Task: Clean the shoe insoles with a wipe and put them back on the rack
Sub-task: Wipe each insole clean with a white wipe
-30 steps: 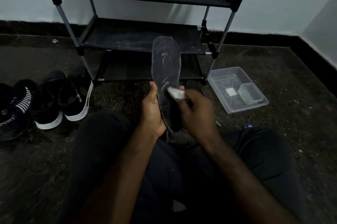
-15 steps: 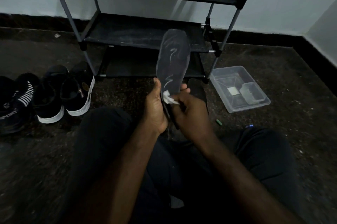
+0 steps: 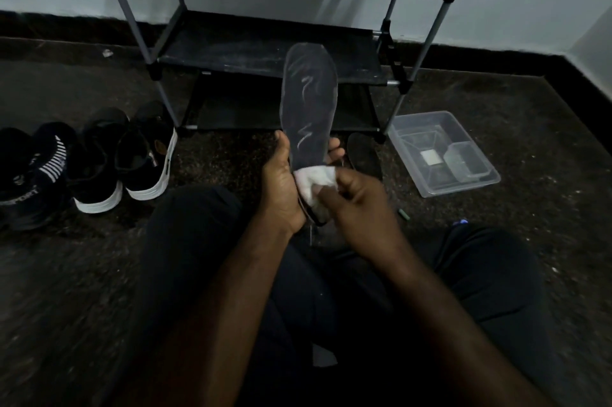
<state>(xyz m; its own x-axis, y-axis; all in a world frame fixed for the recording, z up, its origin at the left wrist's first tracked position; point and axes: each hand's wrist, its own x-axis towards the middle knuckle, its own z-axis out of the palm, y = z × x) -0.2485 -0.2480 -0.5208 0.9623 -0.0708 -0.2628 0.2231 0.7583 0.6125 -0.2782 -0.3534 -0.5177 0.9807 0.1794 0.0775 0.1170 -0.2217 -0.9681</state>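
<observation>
A dark grey insole [image 3: 309,105] with pale streaks stands upright in front of me, toe end up. My left hand [image 3: 283,183] grips its lower part, thumb on the left edge and fingertips showing on the right. My right hand [image 3: 356,201] pinches a white wipe [image 3: 313,179] and presses it on the insole's heel area. A second dark insole [image 3: 362,153] lies on the floor just behind my right hand. The black shoe rack [image 3: 265,55] stands right behind the raised insole, its shelves bare.
Several black shoes [image 3: 99,158] with white soles sit in a row on the floor at the left. A clear plastic tub [image 3: 443,155] rests on the floor at the right of the rack. My legs in dark trousers fill the lower view.
The wipe has slid across the insole's lower part toward the left edge and now spreads wider over it. The insole has tilted slightly to the right.
</observation>
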